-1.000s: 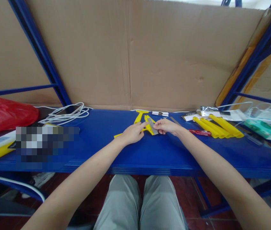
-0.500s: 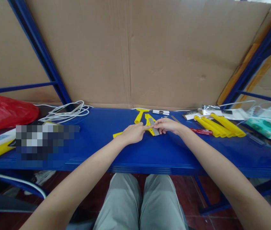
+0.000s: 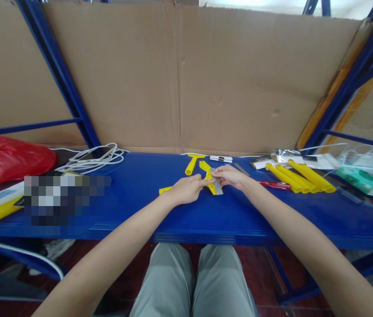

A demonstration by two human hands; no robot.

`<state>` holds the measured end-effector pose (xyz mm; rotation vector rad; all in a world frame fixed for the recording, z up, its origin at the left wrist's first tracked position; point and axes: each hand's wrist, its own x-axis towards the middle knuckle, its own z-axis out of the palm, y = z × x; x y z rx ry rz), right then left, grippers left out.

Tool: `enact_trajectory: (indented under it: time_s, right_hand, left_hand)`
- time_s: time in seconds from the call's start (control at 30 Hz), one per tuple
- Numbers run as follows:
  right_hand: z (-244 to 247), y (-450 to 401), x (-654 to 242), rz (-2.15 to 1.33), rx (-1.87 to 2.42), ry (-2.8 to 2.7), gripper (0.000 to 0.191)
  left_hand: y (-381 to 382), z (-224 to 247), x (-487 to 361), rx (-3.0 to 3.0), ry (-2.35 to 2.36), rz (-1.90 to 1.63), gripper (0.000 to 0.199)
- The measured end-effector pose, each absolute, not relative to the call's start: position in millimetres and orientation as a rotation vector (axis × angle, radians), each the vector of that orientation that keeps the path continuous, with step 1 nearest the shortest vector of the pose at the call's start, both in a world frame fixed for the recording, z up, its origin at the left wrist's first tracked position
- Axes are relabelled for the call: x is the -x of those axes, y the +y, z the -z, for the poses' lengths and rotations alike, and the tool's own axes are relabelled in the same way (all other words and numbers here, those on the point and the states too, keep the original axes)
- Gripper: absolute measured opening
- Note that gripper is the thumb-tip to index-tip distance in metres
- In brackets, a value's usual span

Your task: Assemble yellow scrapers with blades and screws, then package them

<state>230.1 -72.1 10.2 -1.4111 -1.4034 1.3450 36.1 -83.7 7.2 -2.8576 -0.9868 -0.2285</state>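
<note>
My left hand (image 3: 188, 189) is closed round the yellow handle of a scraper (image 3: 210, 186), its index finger lying on the scraper's head. The handle's end pokes out to the left of the hand. A flat grey metal blade (image 3: 219, 189) lies along the right side of the head. My right hand (image 3: 230, 176) pinches this blade near its upper end between thumb and fingers. Just behind the hands lies another yellow scraper handle (image 3: 191, 164), T-shaped and without a visible blade. Near my right wrist rests a red screwdriver (image 3: 275, 185).
Several yellow handles (image 3: 300, 178) lie at right beside packaged items (image 3: 290, 157) and a green packet (image 3: 360, 180). On the left are a coiled white cable (image 3: 97, 157), a red plastic bag (image 3: 11, 160) and a pixelated patch. A cardboard panel (image 3: 179, 79) stands behind the blue table (image 3: 133, 215).
The view has tipped up slightly. The scraper and blade, with both hands on them, have shifted a little to the right and towards me. My left index finger still lies on the head.
</note>
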Motion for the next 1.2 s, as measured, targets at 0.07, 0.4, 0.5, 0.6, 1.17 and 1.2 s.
enact_trajectory:
  time_s: [0.07,0.4,0.5,0.6,1.17,1.2]
  right_hand:
    - [-12,-74,-227,-1.303,1.432,-1.399,0.019]
    - [-11,-77,-224,-1.249,1.449,-1.419,0.023]
    - [-12,-79,-223,-1.233,1.429,-1.437,0.025]
    - [-12,-80,-222,-1.209,1.421,-1.455,0.026]
    - [-8,-74,-237,-1.427,1.17,-1.681,0.019]
    - [-8,-74,-237,-1.398,1.174,-1.701,0.019]
  left_hand:
    - [-84,-8,-36,2.839,-0.989,0.224,0.052]
    - [-86,-9,-36,2.77,-0.962,0.178,0.055]
    - [-85,-9,-36,2.751,-0.966,0.178,0.056]
    - [-86,-9,-36,2.746,-0.973,0.181,0.055]
    - [-92,-17,-35,2.624,-1.215,0.305,0.052]
    - [-91,-16,-35,2.63,-1.212,0.304,0.052]
